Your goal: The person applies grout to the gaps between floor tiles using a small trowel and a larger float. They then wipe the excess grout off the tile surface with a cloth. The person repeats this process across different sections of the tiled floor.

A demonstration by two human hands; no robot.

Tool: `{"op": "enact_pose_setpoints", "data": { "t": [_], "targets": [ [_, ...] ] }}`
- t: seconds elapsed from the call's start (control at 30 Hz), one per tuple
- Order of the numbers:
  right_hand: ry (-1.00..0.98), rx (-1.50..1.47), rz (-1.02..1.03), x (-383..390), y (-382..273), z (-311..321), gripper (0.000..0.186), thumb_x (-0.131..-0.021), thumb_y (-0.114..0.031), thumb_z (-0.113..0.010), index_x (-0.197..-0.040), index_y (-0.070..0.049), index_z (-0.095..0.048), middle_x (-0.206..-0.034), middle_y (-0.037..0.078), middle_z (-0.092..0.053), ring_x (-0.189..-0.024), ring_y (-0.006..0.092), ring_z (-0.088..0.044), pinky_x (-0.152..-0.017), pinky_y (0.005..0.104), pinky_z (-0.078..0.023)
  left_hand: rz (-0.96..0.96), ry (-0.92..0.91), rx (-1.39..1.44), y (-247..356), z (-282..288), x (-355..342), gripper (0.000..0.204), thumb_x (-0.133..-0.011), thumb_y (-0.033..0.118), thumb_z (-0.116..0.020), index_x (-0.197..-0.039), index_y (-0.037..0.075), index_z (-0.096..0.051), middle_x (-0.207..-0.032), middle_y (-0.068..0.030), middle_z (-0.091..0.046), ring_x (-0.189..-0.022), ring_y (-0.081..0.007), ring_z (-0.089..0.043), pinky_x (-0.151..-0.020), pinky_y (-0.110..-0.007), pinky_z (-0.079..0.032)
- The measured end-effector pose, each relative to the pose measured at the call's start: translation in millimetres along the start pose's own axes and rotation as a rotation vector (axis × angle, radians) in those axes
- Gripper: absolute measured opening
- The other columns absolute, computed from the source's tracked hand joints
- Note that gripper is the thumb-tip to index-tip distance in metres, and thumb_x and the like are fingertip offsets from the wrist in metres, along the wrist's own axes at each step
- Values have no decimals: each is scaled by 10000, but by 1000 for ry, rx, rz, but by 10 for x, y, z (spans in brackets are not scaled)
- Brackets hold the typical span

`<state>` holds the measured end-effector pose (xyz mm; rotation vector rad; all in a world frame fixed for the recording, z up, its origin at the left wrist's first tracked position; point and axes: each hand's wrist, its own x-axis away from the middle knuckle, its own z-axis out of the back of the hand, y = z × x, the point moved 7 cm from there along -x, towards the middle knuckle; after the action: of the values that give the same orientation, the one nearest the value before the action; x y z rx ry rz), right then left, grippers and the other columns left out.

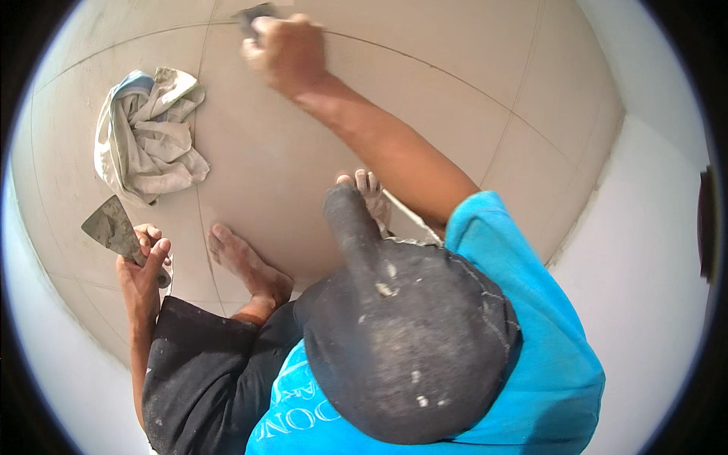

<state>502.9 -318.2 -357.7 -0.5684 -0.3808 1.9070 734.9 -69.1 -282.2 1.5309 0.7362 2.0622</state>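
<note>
My left hand, at the lower left, is closed round the handle of a putty knife. Its wide, stained blade points up and to the left, raised off the floor. Stretched out to the far side, my right hand grips a small dark scraper at a joint between the floor tiles. The hand covers much of this tool, so its full shape is hidden. Between the two hands, on the left, a crumpled off-white cloth with a bluish corner lies on the tiled floor.
Thin dark joints cross the large beige tiles. My bare left foot rests on the floor near the cloth. A white wall rises along the right side. Black shorts and a dark cap fill the lower middle.
</note>
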Motion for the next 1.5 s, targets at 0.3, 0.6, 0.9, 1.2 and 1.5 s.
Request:
{"op": "enact_pose_setpoints", "data": {
  "t": [0.3,0.6,0.9,1.2,1.5],
  "targets": [
    [-30,-259,-454,514,1701,1002,295,-750,-239,-719,-971,-45,-700,-826,129,-710,-753,232,-695,-673,344,-543,-2,65,-102,-19,38,11,216,-841,79,-657,-855,110,-444,-974,-36,-524,-777,-97,-508,-647,-247,-444],
    [-119,268,20,1037,907,1600,235,-725,-183,-722,-936,-85,-691,-886,56,-702,-783,195,-638,-688,338,-531,-52,-81,6,47,-69,-74,233,-830,27,-657,-814,103,-437,-957,-36,-539,-757,-102,-520,-647,-254,-457],
    [139,290,-495,877,1662,1756,232,-739,-231,-712,-854,-31,-686,-690,89,-689,-603,188,-673,-577,323,-522,-6,-23,-11,-38,-26,-46,233,-832,37,-662,-826,108,-440,-971,-30,-537,-752,-95,-514,-647,-245,-451],
    [0,-185,-392,242,1045,712,257,-728,-237,-701,-862,-18,-684,-749,123,-700,-675,231,-691,-650,340,-543,8,25,-7,-38,-65,-7,242,-832,17,-662,-822,110,-439,-972,-29,-540,-783,-97,-523,-647,-248,-455],
    [65,425,48,1330,1744,1842,337,-689,-147,-733,-1021,-150,-673,-819,39,-576,-747,237,-595,-691,363,-518,-47,-16,19,-24,-83,-68,226,-842,54,-669,-821,107,-450,-956,-25,-545,-769,-90,-513,-635,-246,-447]
  ]
}}
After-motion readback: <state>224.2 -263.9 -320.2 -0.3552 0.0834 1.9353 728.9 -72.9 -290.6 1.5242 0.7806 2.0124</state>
